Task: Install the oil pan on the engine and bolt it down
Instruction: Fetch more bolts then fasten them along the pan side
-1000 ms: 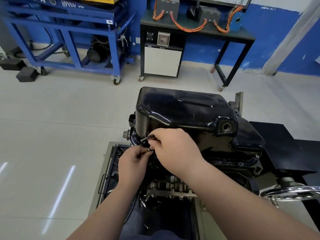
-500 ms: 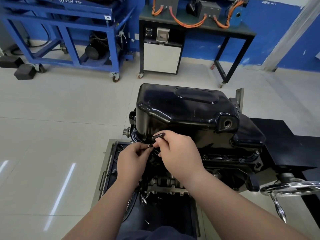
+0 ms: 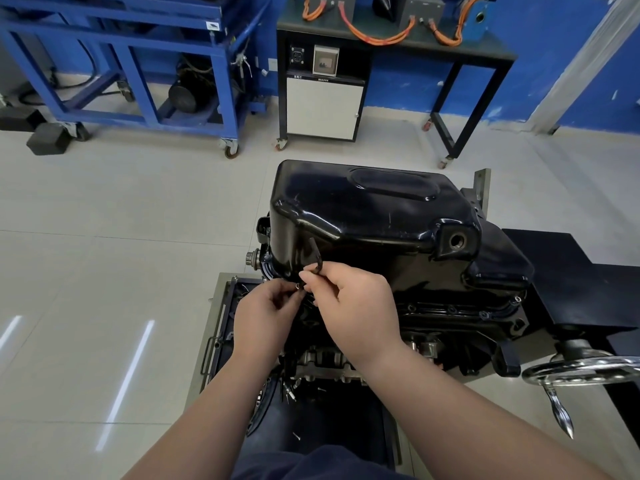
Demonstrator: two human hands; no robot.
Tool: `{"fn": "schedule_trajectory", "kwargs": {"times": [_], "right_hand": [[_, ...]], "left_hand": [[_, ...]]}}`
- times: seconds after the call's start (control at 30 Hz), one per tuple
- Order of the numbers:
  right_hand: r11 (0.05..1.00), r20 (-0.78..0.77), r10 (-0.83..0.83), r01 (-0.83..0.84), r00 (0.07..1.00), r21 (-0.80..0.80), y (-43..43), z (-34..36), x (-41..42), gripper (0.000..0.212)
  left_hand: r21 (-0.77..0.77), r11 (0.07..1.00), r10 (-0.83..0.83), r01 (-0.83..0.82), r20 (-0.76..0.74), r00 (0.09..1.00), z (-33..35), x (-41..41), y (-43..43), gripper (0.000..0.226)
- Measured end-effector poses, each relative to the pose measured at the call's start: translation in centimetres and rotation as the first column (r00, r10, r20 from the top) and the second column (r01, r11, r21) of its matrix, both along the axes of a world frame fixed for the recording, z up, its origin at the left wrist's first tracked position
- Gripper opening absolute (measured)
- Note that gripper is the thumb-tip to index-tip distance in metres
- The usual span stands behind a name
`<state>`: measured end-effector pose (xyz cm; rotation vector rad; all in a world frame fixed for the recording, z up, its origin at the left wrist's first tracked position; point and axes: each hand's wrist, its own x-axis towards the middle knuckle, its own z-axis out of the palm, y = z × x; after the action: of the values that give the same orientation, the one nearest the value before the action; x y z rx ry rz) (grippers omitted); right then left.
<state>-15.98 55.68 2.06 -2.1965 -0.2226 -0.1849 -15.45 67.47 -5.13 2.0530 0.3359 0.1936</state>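
**Both hands work a bolt at the oil pan's near left corner**

The black oil pan (image 3: 374, 223) sits upside-down on top of the engine (image 3: 332, 363), its flange lying along the block's edge. A round threaded drain hole (image 3: 457, 241) faces the camera on the pan's right shoulder. The engine hangs in a stand over a grey drip tray (image 3: 216, 327).

The right hand (image 3: 356, 306) is closed narrowly on a dark L-shaped hex key (image 3: 316, 258). Thumb and forefinger pinch it just below the bend and the other fingers are curled under. The key's free arm stands up in front of the pan's side wall, while its working end points down toward the flange corner.

The left hand (image 3: 265, 318) comes in from below left, knuckles toward the camera and fingers curled. Its thumb and forefinger meet in a tight pinch at a small bright bolt (image 3: 298, 286) at the pan's near left corner. That spot lies just below the right hand's fingertips, and the two hands nearly touch there. The bolt is too small to tell how deep it sits.

Along the near right flange, several bolt heads (image 3: 485, 315) show in a row. A chrome handwheel (image 3: 585, 370) juts from the stand at the right. A blue cart (image 3: 138, 60) and a black bench (image 3: 485, 53) with orange cables (image 3: 374, 31) stand against the far wall.
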Motion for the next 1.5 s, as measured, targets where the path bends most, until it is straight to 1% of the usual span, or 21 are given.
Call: {"fn": "schedule_trajectory", "kwargs": {"times": [0.13, 0.23, 0.4, 0.53, 0.67, 0.9, 1.03, 1.13, 1.2, 1.37, 1.43, 1.5], "right_hand": [[1.0, 0.069, -0.017, 0.017, 0.997, 0.001, -0.1, -0.3, 0.0, 0.023], [0.998, 0.104, -0.009, 0.016, 0.995, -0.066, -0.1, -0.1, 0.1, 0.026], [0.985, 0.046, 0.054, -0.046, 0.997, -0.168, -0.2, 0.3, 0.3, 0.026], [0.964, 0.0, 0.098, -0.095, 0.995, -0.247, -0.4, 1.0, 0.6, 0.027], [0.937, -0.041, 0.131, -0.137, 0.991, -0.321, -0.6, 1.6, 0.8, 0.027], [0.952, -0.13, 0.141, -0.171, 0.981, -0.254, -0.6, 1.8, 1.0, 0.023], [0.973, -0.145, 0.123, -0.148, 0.982, -0.177, -0.6, 1.6, 0.8, 0.022], [0.975, -0.153, 0.122, -0.147, 0.981, -0.165, -0.5, 1.6, 0.7, 0.021], [0.971, -0.139, 0.131, -0.156, 0.982, -0.184, -0.5, 1.6, 0.7, 0.021], [0.956, -0.065, 0.132, -0.144, 0.989, -0.256, -0.4, 1.6, 0.6, 0.023], [0.965, -0.044, 0.116, -0.123, 0.992, -0.232, -0.3, 1.4, 0.4, 0.024], [0.982, -0.019, 0.082, -0.084, 0.996, -0.167, -0.1, 1.2, 0.2, 0.022]], "left_hand": [[0.011, 1.0, -0.009, 0.009, 0.008, 1.0, 0.0, 0.0, 0.0, 0.005], [0.033, 0.999, -0.018, 0.017, 0.025, 1.0, 0.0, 0.1, 0.1, 0.003], [0.098, 0.995, -0.031, 0.028, 0.031, 0.999, 0.1, 0.1, 0.2, 0.004], [0.09, 0.996, -0.026, 0.022, 0.04, 0.999, -0.1, 0.2, 0.2, 0.002], [0.084, 0.996, -0.046, 0.042, 0.044, 0.998, -0.4, 0.3, 0.4, 0.005], [0.049, 0.997, -0.061, 0.06, 0.025, 0.998, -0.8, 0.3, 1.2, 0.006], [0.032, 0.996, -0.084, 0.082, 0.055, 0.995, -0.5, 0.3, 1.0, 0.017], [0.068, 0.995, -0.077, 0.073, 0.06, 0.995, -0.3, 0.5, 0.6, 0.011], [0.059, 0.997, -0.06, 0.057, 0.054, 0.997, -0.3, 0.6, 0.6, 0.004], [0.055, 0.996, -0.071, 0.068, 0.055, 0.996, -0.3, 0.4, 0.8, 0.006], [0.076, 0.995, -0.071, 0.066, 0.062, 0.996, -0.1, 0.4, 0.7, 0.004], [0.083, 0.995, -0.068, 0.062, 0.073, 0.995, 0.0, 0.3, 0.4, 0.004]]}}
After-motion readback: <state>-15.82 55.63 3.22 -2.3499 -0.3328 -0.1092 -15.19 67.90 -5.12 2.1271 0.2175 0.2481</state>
